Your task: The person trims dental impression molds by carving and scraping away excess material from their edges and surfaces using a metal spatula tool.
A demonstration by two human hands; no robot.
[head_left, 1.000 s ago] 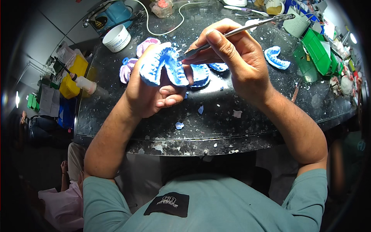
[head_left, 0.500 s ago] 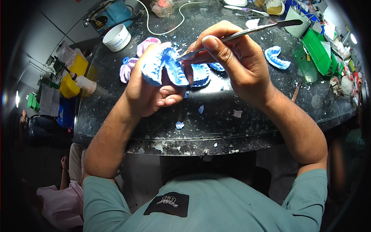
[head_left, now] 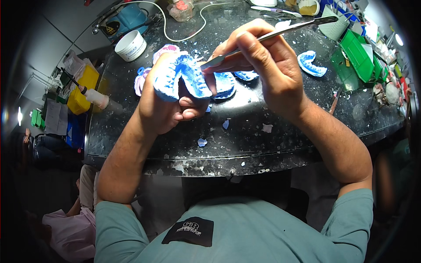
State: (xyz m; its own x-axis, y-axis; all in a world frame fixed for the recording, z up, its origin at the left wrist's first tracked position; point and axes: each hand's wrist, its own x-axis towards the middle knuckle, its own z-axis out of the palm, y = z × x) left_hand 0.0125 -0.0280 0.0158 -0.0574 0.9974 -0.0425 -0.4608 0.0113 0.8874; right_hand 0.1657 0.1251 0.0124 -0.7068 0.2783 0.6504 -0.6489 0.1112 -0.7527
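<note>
My left hand [head_left: 155,111] grips a blue dental model [head_left: 180,79], a horseshoe arch of moulded teeth turned toward the camera. In my right hand [head_left: 276,74] is a long metal carving tool [head_left: 289,28], held between thumb and fingers, its low end at the model's right side. Behind the hands lie more blue models [head_left: 223,85] and pink-purple ones [head_left: 164,49], partly hidden. A separate blue arch [head_left: 312,65] rests farther right, and small blue chips [head_left: 202,142] are scattered on the dark worktop [head_left: 232,153].
At back left are a white tub [head_left: 130,46], blue device [head_left: 120,24] and white cord; farther left, a yellow bin [head_left: 81,101]. Green bins [head_left: 357,57] and cluttered tools crowd the right. A person in pink [head_left: 70,232] is at lower left, another person's dark-clothed body at far left.
The model in my left hand has shifted a little left and tilted slightly. My right hand and the tool have risen slightly and moved a bit left, still at the model.
</note>
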